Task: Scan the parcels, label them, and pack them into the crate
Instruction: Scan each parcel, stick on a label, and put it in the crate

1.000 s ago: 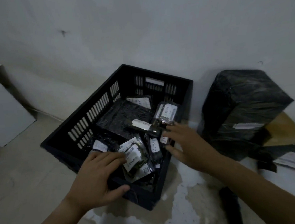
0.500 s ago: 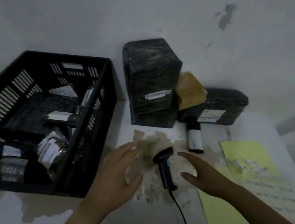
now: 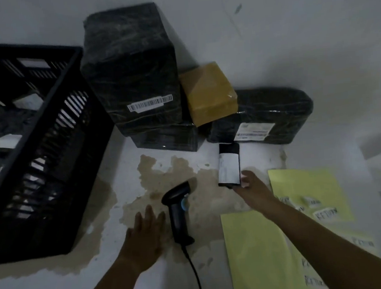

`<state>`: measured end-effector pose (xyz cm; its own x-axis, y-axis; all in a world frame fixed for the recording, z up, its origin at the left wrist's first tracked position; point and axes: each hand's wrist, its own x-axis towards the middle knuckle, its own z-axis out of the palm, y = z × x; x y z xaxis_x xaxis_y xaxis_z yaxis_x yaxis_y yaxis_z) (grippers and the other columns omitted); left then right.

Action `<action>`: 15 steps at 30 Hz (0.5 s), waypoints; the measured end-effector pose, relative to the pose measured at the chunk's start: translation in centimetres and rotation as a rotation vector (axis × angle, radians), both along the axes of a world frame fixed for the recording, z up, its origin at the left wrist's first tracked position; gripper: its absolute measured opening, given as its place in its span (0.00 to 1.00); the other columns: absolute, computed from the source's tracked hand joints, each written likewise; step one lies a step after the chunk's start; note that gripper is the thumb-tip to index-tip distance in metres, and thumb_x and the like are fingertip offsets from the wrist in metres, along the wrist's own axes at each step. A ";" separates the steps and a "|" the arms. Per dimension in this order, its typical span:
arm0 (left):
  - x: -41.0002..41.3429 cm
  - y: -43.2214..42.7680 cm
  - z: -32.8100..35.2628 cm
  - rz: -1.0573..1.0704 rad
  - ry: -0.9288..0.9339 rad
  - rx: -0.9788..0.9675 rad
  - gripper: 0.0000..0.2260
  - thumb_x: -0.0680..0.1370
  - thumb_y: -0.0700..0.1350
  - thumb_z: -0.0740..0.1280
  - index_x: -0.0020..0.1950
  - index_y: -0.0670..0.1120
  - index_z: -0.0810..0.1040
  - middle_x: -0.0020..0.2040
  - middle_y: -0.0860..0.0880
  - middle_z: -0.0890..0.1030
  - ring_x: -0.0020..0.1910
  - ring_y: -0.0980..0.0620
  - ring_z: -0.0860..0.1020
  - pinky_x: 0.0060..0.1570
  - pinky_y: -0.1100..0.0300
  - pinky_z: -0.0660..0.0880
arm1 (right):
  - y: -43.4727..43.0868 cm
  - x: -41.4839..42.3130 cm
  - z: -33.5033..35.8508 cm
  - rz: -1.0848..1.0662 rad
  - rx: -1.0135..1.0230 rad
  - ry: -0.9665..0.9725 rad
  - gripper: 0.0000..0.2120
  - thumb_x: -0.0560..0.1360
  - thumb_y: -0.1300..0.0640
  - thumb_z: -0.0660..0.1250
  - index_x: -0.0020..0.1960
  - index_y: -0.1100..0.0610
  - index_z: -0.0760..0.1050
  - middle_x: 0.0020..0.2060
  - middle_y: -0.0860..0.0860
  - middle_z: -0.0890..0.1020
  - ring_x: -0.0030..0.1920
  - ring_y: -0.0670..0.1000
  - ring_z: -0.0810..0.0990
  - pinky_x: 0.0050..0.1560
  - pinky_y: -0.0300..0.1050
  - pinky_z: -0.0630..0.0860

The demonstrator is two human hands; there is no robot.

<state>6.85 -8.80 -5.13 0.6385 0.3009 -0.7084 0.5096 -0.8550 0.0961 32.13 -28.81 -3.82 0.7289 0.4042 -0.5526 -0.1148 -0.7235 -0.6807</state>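
Right of the scanner [image 3: 179, 211], the small black parcel [image 3: 228, 164] is lying flat on the desk [image 3: 261, 157], white label up. Its long axis is pointing away from you, with the far end just short of the big wrapped parcels [image 3: 132, 57].

Your right hand [image 3: 254, 190] is sitting at the parcel's near right corner, thumb touching the edge. Can't tell if the fingers are actually pinching it or only touching.

Your left hand [image 3: 146, 234] is lying flat on the desk, fingers straight and slightly spread, just beside the scanner handle, holding nothing.

Judging by look, the parcel is probably light and fairly stiff, with slick film wrap. It's lying flush on the desk, so a top-down grab is looking awkward. I'm suggesting a pinch at the near short end, thumb on top and fingers under, so you aren't covering the barcode.

Crate [image 3: 37, 145] is sitting well apart, to the left.
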 end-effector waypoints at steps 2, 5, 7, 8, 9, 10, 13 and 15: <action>0.3 -0.4 -0.5 0.011 0.031 0.000 0.39 0.84 0.55 0.60 0.82 0.51 0.33 0.80 0.43 0.29 0.80 0.36 0.35 0.77 0.39 0.54 | 0.7 1.2 -1.5 -0.020 -0.035 -0.025 0.27 0.77 0.53 0.68 0.72 0.58 0.63 0.55 0.57 0.78 0.49 0.58 0.79 0.48 0.54 0.76; 0.0 -0.6 -0.7 0.002 0.023 -0.001 0.40 0.84 0.54 0.60 0.81 0.50 0.32 0.79 0.44 0.26 0.80 0.36 0.34 0.78 0.40 0.54 | 1.6 2.0 -3.7 -0.092 -0.098 -0.102 0.28 0.75 0.50 0.70 0.70 0.60 0.67 0.59 0.59 0.78 0.49 0.58 0.79 0.43 0.45 0.73; -0.2 -0.5 -0.6 0.003 0.015 -0.015 0.40 0.84 0.54 0.60 0.81 0.50 0.31 0.75 0.45 0.23 0.79 0.36 0.33 0.78 0.40 0.53 | 1.9 2.1 -4.9 -0.107 -0.135 -0.143 0.27 0.73 0.49 0.72 0.66 0.59 0.70 0.58 0.60 0.78 0.51 0.59 0.80 0.44 0.46 0.74; -0.2 -0.5 -0.6 0.005 0.024 -0.023 0.40 0.84 0.54 0.60 0.80 0.49 0.31 0.73 0.46 0.22 0.79 0.36 0.33 0.78 0.40 0.53 | 2.1 2.1 -5.5 -0.104 -0.158 -0.160 0.26 0.72 0.49 0.73 0.64 0.59 0.71 0.57 0.60 0.78 0.51 0.60 0.80 0.45 0.47 0.76; -0.3 -0.5 -0.7 0.006 0.031 -0.026 0.40 0.84 0.54 0.60 0.80 0.49 0.30 0.72 0.46 0.22 0.79 0.37 0.33 0.78 0.40 0.53 | 2.2 2.1 -5.8 -0.093 -0.179 -0.179 0.24 0.72 0.49 0.73 0.63 0.59 0.72 0.56 0.60 0.78 0.51 0.61 0.80 0.47 0.49 0.78; -0.4 -0.6 -0.7 -0.002 0.041 -0.021 0.40 0.84 0.54 0.60 0.79 0.49 0.29 0.72 0.46 0.22 0.79 0.37 0.32 0.78 0.40 0.53 | 2.2 1.9 -6.0 -0.082 -0.187 -0.201 0.22 0.72 0.50 0.73 0.61 0.59 0.73 0.55 0.60 0.78 0.50 0.61 0.80 0.48 0.50 0.78; -0.5 -0.6 -0.9 -0.021 0.046 0.009 0.41 0.84 0.55 0.61 0.79 0.51 0.29 0.73 0.45 0.22 0.78 0.38 0.30 0.78 0.41 0.54 | 1.8 1.0 -5.1 -0.098 -0.130 -0.210 0.14 0.75 0.56 0.68 0.58 0.60 0.73 0.49 0.56 0.78 0.43 0.56 0.77 0.43 0.45 0.72; -0.7 -0.6 -1.4 -0.035 0.041 0.041 0.41 0.84 0.57 0.60 0.77 0.51 0.28 0.75 0.44 0.23 0.77 0.39 0.30 0.78 0.41 0.54 | 1.2 0.0 -3.9 -0.074 -0.055 -0.218 0.08 0.77 0.59 0.66 0.55 0.60 0.72 0.45 0.55 0.77 0.39 0.53 0.75 0.37 0.44 0.68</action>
<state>6.15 -9.40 -6.53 0.6198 0.3082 -0.7217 0.4823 -0.8750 0.0405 32.18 -27.63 -7.67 0.8597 0.3190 -0.3989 -0.0235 -0.7554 -0.6548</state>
